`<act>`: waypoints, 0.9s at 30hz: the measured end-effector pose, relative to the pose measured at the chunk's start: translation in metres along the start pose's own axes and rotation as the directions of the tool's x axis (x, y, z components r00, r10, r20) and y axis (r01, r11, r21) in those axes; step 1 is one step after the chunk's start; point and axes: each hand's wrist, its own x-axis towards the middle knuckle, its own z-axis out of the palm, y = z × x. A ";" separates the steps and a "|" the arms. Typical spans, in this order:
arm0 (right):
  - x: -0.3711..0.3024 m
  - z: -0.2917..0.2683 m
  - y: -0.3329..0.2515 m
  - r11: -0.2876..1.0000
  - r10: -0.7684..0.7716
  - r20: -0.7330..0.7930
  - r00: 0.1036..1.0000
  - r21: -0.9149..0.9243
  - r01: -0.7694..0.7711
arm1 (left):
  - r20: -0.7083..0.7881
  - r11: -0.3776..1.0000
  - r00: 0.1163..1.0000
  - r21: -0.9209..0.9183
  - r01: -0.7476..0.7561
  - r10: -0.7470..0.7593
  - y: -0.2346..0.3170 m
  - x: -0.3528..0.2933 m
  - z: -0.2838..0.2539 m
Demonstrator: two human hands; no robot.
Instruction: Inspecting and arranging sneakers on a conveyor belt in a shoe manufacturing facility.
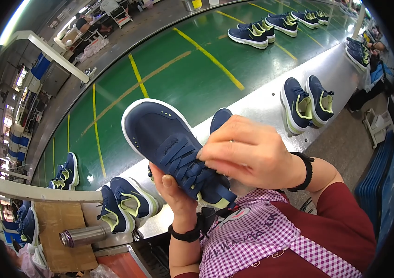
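Observation:
A navy sneaker (157, 127) with a white sole and lime-green lining is tilted up in front of me, toe pointing away to the upper left. My left hand (176, 192) grips it from underneath, thumb against its side. Crossed navy laces (180, 162) run down its top. At the right edge of the lacing, my right hand (252, 150) is closed in a pinch on the shoelace; its fingertips are slightly blurred. Behind that hand shows the toe of another navy sneaker (220, 119), mostly hidden.
Along the metal ledge (262, 99) stand a sneaker pair (299, 106) at right and another pair (127, 204) at left. Beyond runs a green conveyor belt (169, 78) with yellow lines, carrying several sneakers (252, 36). A steel flask (83, 236) lies on cardboard (62, 215) at lower left.

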 end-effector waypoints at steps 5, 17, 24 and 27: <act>-0.008 -0.001 0.003 0.983 0.175 0.038 0.984 0.050 -0.177 | 0.003 0.973 0.983 -0.147 0.180 -0.182 0.001 -0.009 -0.012; -0.007 -0.005 0.007 0.964 0.210 0.172 0.962 0.129 -0.233 | 0.051 0.995 0.994 -0.007 0.101 -0.100 -0.003 -0.006 -0.009; -0.009 0.007 0.005 0.968 0.235 0.094 0.967 0.069 -0.242 | 0.019 0.996 0.996 0.021 0.083 -0.083 -0.008 -0.005 -0.002; -0.015 0.015 0.004 0.976 0.215 -0.039 0.976 -0.036 -0.217 | -0.001 0.996 0.996 0.013 0.090 -0.090 -0.010 -0.005 -0.001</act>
